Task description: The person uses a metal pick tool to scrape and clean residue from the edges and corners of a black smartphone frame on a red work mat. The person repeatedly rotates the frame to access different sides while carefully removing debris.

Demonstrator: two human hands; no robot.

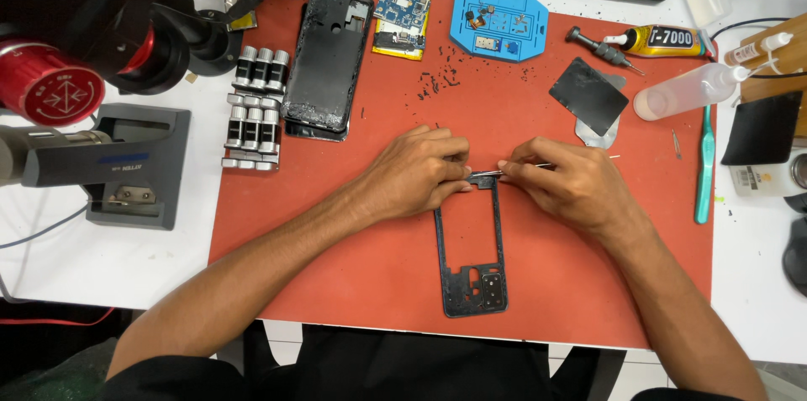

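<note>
The black phone frame (471,245) is being pinned flat on the red mat (336,233) by the left hand (416,172), its grip pressed on the top edge, so that the tweezers (513,171), pinched in the right hand (567,182), are being worked just beside it.

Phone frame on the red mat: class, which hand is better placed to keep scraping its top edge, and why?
Probably the right hand: it holds the tweezers, whose tip sits at the frame's top edge. The left hand holds no tool and rests on that end.
</note>
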